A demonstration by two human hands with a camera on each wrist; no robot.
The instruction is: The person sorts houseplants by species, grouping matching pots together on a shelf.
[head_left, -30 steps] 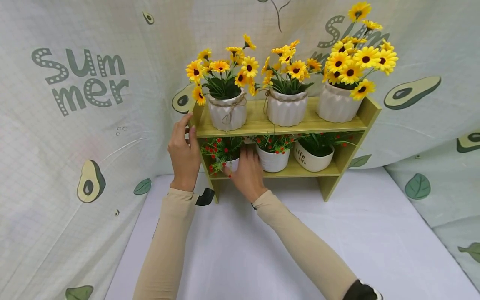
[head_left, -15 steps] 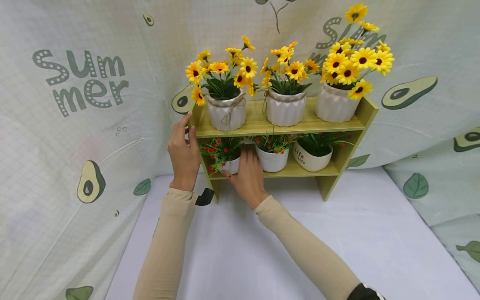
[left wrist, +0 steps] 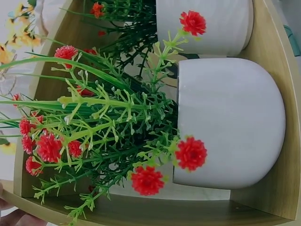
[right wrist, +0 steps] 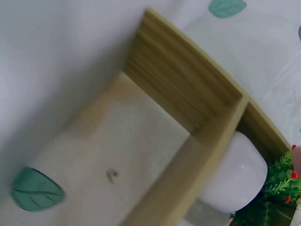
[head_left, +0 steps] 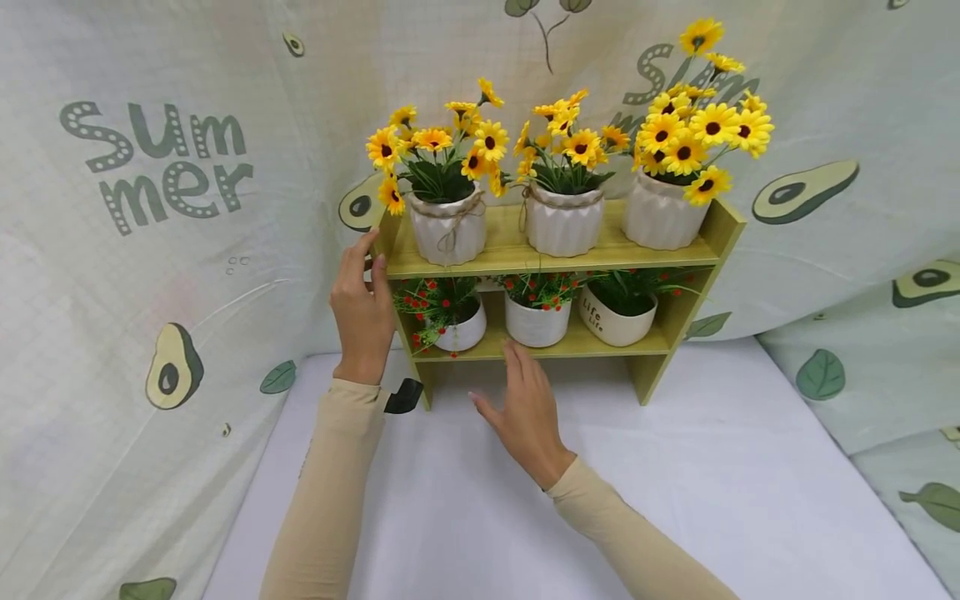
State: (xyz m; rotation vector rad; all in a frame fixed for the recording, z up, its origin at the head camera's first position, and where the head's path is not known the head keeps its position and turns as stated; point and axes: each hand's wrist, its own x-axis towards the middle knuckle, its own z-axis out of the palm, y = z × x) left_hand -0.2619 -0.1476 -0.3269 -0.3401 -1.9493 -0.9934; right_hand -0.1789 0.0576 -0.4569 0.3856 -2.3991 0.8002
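My left hand (head_left: pixel 362 308) touches the left side panel of a two-tier wooden shelf (head_left: pixel 480 268), fingertips near its upper front edge. In front of the lower tier, my right hand (head_left: pixel 528 408) has its fingers extended and holds nothing; its fingertips overlap the board's front edge below the middle pot. A white pot (left wrist: pixel 230 122) with red-flowered greenery (left wrist: pixel 146 181) stands upright at the lower tier's left end. Beside it are a ribbed white pot (head_left: pixel 537 321) with red flowers and a pot lettered "Life" (head_left: pixel 618 318). The right wrist view shows the shelf's wooden side (right wrist: pixel 188 70).
On the upper tier stand three white pots of yellow flowers: a left pot (head_left: pixel 448 229), a middle pot (head_left: pixel 565 221) and a right pot (head_left: pixel 664 212). The shelf stands on a white tabletop (head_left: pixel 465 517), against a printed cloth backdrop (head_left: pixel 292 125).
My right hand has let go of the lower left pot and drawn back toward me. The left hand stays at the side panel. The head view has shifted slightly.
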